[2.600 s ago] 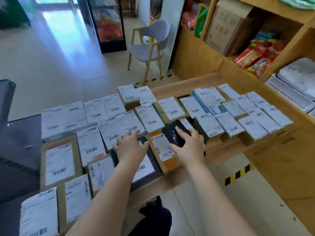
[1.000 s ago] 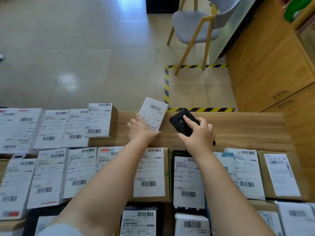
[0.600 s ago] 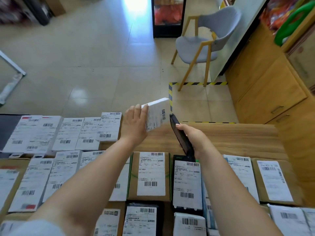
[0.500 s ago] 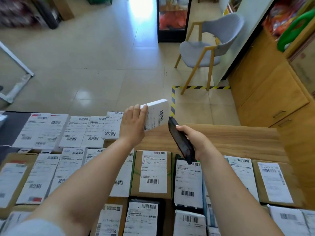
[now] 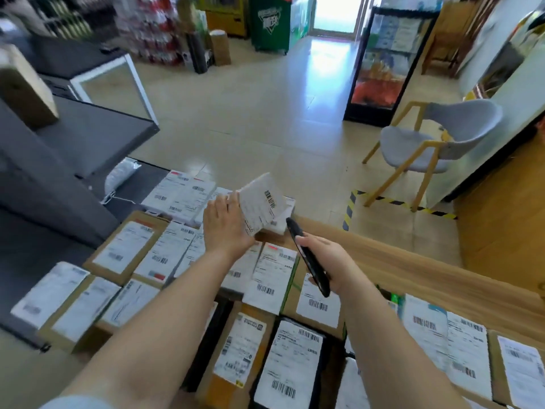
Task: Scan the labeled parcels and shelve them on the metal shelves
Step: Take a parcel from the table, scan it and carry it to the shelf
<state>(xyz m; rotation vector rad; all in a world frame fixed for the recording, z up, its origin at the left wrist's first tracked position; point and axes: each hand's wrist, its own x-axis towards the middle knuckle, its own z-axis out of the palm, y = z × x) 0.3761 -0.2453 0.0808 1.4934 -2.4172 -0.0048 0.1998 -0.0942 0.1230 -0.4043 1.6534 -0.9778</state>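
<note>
Your left hand (image 5: 225, 228) has its grip closed on a small white rectangular parcel with a printed barcode label (image 5: 262, 206), fingers (image 5: 233, 199) wrapped round its near long edge and the palm behind it. You hold it clear of the wooden desk (image 5: 413, 267), above the desk's far edge, and tilt the labelled face up and toward your right, most likely so the barcode looks straight at the scanner. The parcel's long axis runs from low near your palm up and away toward the far side of the desk; the barcode strip sits near the upper end of the label.

Your right hand (image 5: 327, 261) has its grip clenched around a slim black handheld scanner (image 5: 306, 256), thumb along its top. Its nose points up and away at the lifted parcel, just beside the parcel's lower corner without touching; its long axis slopes down toward the near side of the desk. Held this close, it looks set for a read of the label, which you judge is the step in hand.

Below both hands, across the desk, lie the other labelled parcels (image 5: 274, 278), brown card and white, all label-up so each barcode can be found at a glance. Beyond the desk's far right corner stands a grey chair with yellow wooden legs (image 5: 436, 143). No metal shelves are clearly in view.
</note>
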